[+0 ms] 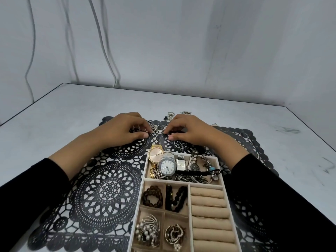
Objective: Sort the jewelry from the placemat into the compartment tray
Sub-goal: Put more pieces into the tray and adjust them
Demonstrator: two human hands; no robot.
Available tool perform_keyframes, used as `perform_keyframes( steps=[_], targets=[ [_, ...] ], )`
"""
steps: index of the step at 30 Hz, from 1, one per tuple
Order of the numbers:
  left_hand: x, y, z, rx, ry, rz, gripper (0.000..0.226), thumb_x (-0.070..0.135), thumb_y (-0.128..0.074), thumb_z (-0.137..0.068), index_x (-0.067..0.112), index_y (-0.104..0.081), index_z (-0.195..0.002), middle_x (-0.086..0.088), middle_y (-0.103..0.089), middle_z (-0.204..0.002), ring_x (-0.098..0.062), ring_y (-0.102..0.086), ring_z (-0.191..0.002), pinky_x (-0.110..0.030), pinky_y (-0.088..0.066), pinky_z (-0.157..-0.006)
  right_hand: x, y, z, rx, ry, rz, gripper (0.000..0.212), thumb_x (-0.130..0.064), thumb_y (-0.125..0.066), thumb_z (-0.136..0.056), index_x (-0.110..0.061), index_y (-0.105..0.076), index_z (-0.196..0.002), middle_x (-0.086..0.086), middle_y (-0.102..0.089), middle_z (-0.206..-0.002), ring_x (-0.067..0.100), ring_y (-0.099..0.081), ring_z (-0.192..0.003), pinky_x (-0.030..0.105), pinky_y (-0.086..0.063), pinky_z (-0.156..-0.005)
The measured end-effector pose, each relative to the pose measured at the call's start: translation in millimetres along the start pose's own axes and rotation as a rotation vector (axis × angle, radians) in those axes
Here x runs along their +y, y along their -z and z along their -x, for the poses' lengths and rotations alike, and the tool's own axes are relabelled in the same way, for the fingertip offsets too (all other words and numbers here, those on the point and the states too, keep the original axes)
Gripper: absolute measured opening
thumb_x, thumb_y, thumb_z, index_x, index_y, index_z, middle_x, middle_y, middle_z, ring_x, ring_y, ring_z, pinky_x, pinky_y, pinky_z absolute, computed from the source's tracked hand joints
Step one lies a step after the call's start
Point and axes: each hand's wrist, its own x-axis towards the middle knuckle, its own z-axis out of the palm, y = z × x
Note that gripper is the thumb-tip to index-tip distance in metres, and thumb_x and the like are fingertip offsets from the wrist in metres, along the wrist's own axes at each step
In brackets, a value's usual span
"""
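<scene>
Jewelry [153,126] lies on the placemat [107,193] between both hands. Left hand [123,130] fingers pinch a small piece [147,133]; right hand [189,131] fingers curl narrow, grip unclear. Tray [141,197] sits at six o'clock from both.

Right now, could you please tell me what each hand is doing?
Left hand: pinching a small metal piece.
Right hand: fingers curled; what it holds cannot be told.

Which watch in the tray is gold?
The round gold watch with the pinkish dial, at the tray's far-left corner; the white-dial watch, rectangular watch and dark-dial watch are silver.
</scene>
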Motion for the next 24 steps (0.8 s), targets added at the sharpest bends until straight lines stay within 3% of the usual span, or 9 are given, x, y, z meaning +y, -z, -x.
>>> perform_keyframes(
  steps=[4, 9, 13, 17, 20, 24],
  targets=[
    [-0.8, 0.1, -0.7, 0.0, -0.031, -0.014, 0.014, 0.03, -0.069, -0.089, 0.034, -0.066, -0.102, 0.011, -0.062, -0.099, -0.002, -0.058, -0.096, -0.023, -0.046, -0.084, -1.8, 2.6, -0.8, -0.048, -0.028, -0.011, 0.018, -0.021, -0.068, -0.086, -0.023, -0.068, -0.104, -0.008, -0.055, -0.101, 0.009, -0.054, -0.099, 0.024, -0.043, -0.091],
    [-4.9, -4.6, 3.0, 0.059, -0.082, 0.016, 0.014, 0.03, -0.069, -0.089, 0.035, -0.064, -0.101, 0.017, -0.063, -0.097, -0.002, -0.059, -0.094, -0.018, -0.045, -0.081, -3.7, 4.4, 2.2, -0.048, -0.055, -0.025, 0.012, -0.014, -0.067, -0.087, -0.013, -0.066, -0.099, -0.013, -0.053, -0.093, 0.007, -0.054, -0.092, 0.009, -0.04, -0.078],
    [-5.3, -7.6, 9.1, 0.125, -0.132, -0.005, 0.015, 0.033, -0.069, -0.089, 0.028, -0.065, -0.103, 0.017, -0.065, -0.094, -0.001, -0.059, -0.092, -0.015, -0.044, -0.076, -2.6, 3.4, 8.2, -0.008, -0.069, -0.035, 0.01, -0.013, -0.068, -0.086, -0.013, -0.063, -0.094, -0.003, -0.06, -0.093, 0.012, -0.057, -0.088, 0.02, -0.045, -0.079],
    [-1.6, -8.7, 14.5, 0.144, -0.159, -0.049, 0.017, 0.033, -0.066, -0.09, 0.026, -0.067, -0.106, 0.011, -0.067, -0.097, -0.005, -0.06, -0.093, -0.024, -0.049, -0.079, 0.6, 3.6, 21.5, 0.078, -0.073, -0.124, 0.012, -0.012, -0.074, -0.081, -0.011, -0.064, -0.088, 0.005, -0.065, -0.085, 0.003, -0.054, -0.071, 0.013, -0.046, -0.069],
    [4.0, -7.3, 18.7, 0.161, -0.147, -0.016, 0.014, 0.024, -0.068, -0.09, 0.027, -0.069, -0.104, 0.01, -0.069, -0.1, 0.001, -0.06, -0.092, -0.015, -0.048, -0.077, 4.7, 4.6, 32.8, 0.168, -0.118, -0.189, 0.012, -0.014, -0.077, -0.078, -0.013, -0.067, -0.084, -0.002, -0.064, -0.078, 0.0, -0.054, -0.068, 0.014, -0.046, -0.067],
    [12.2, -7.1, 27.4, 0.265, -0.016, 0.144, 0.015, 0.02, -0.071, -0.089, 0.033, -0.069, -0.096, 0.012, -0.072, -0.094, 0.002, -0.063, -0.089, -0.004, -0.041, -0.073, 4.9, 7.1, 49.4, 0.319, -0.208, -0.339, 0.009, -0.015, -0.078, -0.077, -0.014, -0.07, -0.082, -0.001, -0.068, -0.075, 0.008, -0.061, -0.07, 0.026, -0.053, -0.071]
  ],
)
